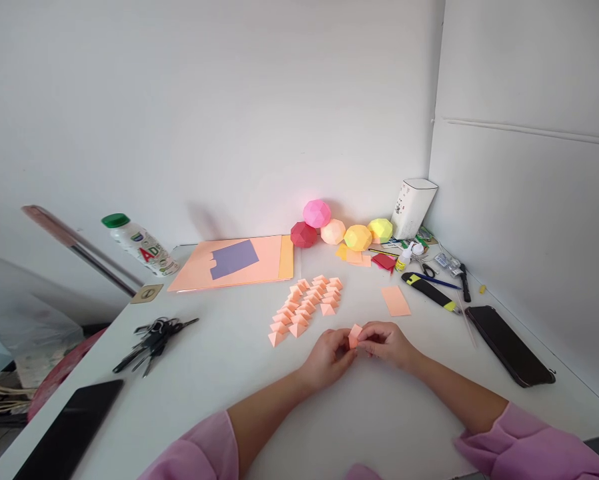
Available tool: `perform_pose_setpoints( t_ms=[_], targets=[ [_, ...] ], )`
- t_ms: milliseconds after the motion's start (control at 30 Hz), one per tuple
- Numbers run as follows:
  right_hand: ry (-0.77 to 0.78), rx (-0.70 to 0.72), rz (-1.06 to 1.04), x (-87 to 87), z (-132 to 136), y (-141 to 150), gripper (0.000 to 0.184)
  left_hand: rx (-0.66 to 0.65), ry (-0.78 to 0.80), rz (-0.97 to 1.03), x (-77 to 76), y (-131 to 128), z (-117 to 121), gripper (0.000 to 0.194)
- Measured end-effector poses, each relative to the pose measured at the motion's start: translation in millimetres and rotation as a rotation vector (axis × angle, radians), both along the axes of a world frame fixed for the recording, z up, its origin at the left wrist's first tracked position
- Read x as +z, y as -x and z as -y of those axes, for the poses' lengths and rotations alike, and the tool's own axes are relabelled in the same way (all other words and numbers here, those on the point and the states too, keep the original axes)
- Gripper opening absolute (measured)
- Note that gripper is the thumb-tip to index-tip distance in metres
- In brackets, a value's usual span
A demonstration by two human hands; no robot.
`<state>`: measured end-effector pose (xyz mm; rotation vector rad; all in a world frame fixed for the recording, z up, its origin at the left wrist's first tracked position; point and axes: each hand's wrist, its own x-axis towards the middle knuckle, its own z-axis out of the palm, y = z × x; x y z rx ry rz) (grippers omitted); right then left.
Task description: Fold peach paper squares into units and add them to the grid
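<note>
Small peach paper piece (354, 337) between table's (359, 417) front edge and folded peach pieces (297, 328) — left hand (328, 360) and right hand (392, 345) both pinching it. Best: edges aligned, creases pressed firmly — grip light.

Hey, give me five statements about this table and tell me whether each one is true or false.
1. The left hand and right hand hold a small peach paper piece. True.
2. The bottle has a red cap. False: its cap is green.
3. The pink ball sits higher than the red ball. True.
4. The keys lie on the purple paper. False: they lie directly on the table.
5. A dark phone lies beside the bottle's base. False: the keys are nearer to it.
</note>
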<state>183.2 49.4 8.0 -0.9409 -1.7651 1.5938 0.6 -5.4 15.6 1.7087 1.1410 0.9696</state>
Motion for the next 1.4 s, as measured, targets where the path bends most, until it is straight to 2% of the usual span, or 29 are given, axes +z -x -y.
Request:
perform_pose_setpoints(
  t_ms=[167,367,633,1000,1200,1400],
  targets=[
    [-0.011,0.002,0.004,-0.2,0,0,0.024,0.042,-0.014,-0.059,-7.1,1,-1,0.02],
    [0.049,-0.017,0.001,-0.9,3,0,0.03,0.046,-0.01,-0.084,-10.3,1,-1,0.023],
    [-0.159,0.152,0.127,3.9,3,0,0.014,0.085,-0.052,-0.137,-11.1,0,-1,0.022],
    [-0.146,0.139,0.14,-5.2,2,-1,0.013,0.108,-0.173,-0.153,-15.5,1,1,0.01],
    [-0.262,0.122,0.212,-1.6,2,2,0.007,0.012,-0.315,-0.128,-15.0,0,-2,0.008],
    [-0.353,0.116,0.242,-3.1,3,4,0.004,0.002,-0.373,-0.157,-14.2,-1,-2,0.01]
  ],
)
